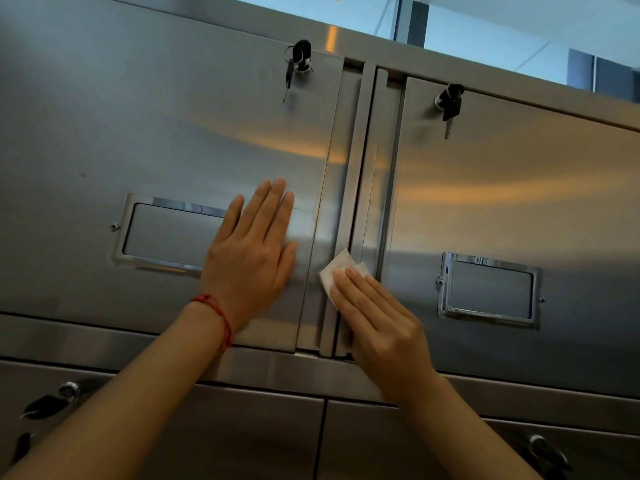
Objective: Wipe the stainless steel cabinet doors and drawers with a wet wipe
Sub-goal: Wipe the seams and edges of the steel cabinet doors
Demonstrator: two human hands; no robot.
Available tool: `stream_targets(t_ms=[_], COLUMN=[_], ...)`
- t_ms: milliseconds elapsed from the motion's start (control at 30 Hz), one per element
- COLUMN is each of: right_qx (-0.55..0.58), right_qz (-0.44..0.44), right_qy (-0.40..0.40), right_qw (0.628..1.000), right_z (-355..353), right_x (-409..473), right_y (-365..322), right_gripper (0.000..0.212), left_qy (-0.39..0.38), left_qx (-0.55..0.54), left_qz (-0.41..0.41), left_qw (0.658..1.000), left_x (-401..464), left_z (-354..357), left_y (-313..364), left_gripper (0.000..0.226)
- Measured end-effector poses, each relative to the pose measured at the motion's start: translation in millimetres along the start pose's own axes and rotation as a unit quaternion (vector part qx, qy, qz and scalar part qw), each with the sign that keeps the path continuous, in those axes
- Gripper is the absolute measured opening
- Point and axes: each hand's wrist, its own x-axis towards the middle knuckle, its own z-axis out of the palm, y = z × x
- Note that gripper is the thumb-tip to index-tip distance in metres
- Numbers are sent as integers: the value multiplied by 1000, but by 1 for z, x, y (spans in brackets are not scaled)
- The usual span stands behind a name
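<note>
Right hand, fingers flat, presses the wet wipe on the centre handle strips; left hand, open, braces the left door. Best stroke lengthwise, pressing evenly.

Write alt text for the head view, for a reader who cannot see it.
A right hand presses a folded white wet wipe with straight fingers against the vertical seam between two brushed stainless steel cabinet doors, while the left hand, a red string bracelet at its wrist, rests flat on the left door. Black-capped keys hang in both locks.
</note>
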Motion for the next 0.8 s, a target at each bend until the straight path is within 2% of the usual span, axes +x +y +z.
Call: stream_targets(t_ms=[100, 367, 533, 800], right_qx=[-1, -25, -13, -7], right_qz=[0, -69, -39, -45], right_qy=[-2, -33, -22, -15], right_qw=[1000, 997, 999, 999], right_z=[0, -6, -2, -4], right_x=[-1, -3, -4, -1], right_y=[0, 9, 4, 7], right_gripper=[28, 29, 32, 28], left_qy=[-1, 1, 4, -2], left_qx=[-1, -2, 0, 0], left_qz=[-1, -2, -1, -2], left_qw=[1000, 1000, 1000, 1000], left_x=[0, 0, -1, -1], left_z=[-1, -1, 1, 1], left_y=[0, 1, -1, 0], left_gripper=[56, 56, 56, 57])
